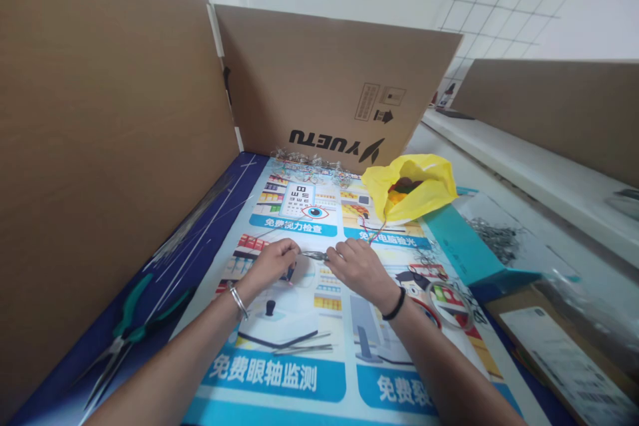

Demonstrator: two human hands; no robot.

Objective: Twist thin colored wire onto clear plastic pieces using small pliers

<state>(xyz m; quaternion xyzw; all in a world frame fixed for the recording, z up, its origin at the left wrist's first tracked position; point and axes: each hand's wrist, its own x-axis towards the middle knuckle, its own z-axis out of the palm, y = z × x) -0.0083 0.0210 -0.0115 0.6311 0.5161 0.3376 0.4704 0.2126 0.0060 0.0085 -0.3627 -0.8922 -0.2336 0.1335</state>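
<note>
Small metal pliers (pixel 315 255) lie sideways between my hands, jaws toward the left. My right hand (pixel 360 267), with a black band at the wrist, is closed around their handle end, which its fingers mostly hide. My left hand (pixel 273 267), with a silver bracelet, is closed in a pinch at the jaw tips. A thin wire (pixel 279 229) runs by its fingers; the exact pinch point is too small to see. Under both hands is a printed poster sheet (pixel 279 373). Several short metal wires (pixel 304 348) lie on it below my hands.
Green-handled long-nose pliers (pixel 124 333) and straight wires (pixel 187 226) lie at left. Cardboard panels (pixel 299 80) stand left and behind. A yellow bag (pixel 414 190), wire pieces (pixel 319 170), a tape roll (pixel 449 305), a teal box (pixel 459 246) and a labelled package (pixel 564 353) surround the work area.
</note>
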